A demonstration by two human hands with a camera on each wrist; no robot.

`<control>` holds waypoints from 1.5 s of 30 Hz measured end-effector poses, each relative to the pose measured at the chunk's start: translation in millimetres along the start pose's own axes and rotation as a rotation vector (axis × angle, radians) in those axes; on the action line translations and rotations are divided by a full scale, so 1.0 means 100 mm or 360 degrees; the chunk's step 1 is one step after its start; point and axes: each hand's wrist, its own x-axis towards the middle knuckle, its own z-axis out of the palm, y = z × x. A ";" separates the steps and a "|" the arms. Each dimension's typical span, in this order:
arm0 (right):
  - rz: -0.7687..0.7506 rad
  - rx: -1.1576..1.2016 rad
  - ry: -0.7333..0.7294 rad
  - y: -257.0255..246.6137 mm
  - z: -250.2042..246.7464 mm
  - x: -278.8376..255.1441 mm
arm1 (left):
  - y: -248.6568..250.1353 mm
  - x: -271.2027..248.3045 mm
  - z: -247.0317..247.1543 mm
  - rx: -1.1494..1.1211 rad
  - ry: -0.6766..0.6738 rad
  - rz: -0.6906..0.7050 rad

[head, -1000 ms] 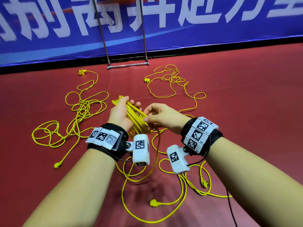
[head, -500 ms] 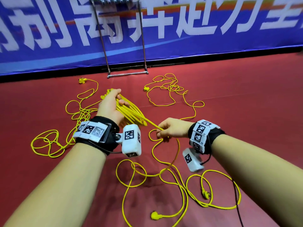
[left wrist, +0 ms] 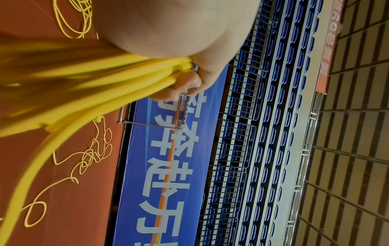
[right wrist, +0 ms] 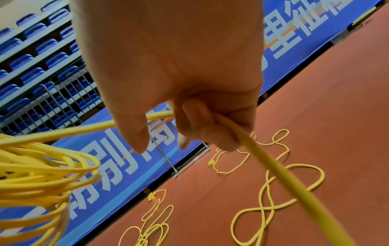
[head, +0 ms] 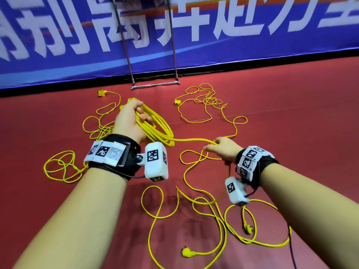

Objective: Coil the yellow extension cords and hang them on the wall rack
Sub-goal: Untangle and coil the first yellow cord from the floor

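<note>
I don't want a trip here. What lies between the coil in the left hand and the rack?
Only floor between the coil in the left hand and the rack; loose cords lie to either side.

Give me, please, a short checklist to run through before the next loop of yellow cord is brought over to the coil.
1. Left hand grips the coil: ok.
2. Right hand holds the free strand: ok.
3. Strand runs straight from coil to right hand, unknotted: ok.
4. Slack on the floor free of knots: cannot tell; loops cross.
5. Plug at the cord's end lies clear: ok.
6. Rack has a free hook: cannot tell.
</note>
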 end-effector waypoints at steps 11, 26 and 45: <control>-0.0209 0.0003 0.0157 -0.36 -0.18 -0.03 | -0.02 -0.15 0.14 0.0304 -0.0051 0.0107; 0.0033 0.2007 -0.0431 -0.89 -0.24 -0.30 | -0.27 -0.35 0.32 0.0770 -0.0244 0.0015; -0.0332 0.1212 -0.0844 -0.74 -0.04 -0.39 | -0.29 -0.26 0.26 0.0510 -0.0101 0.0058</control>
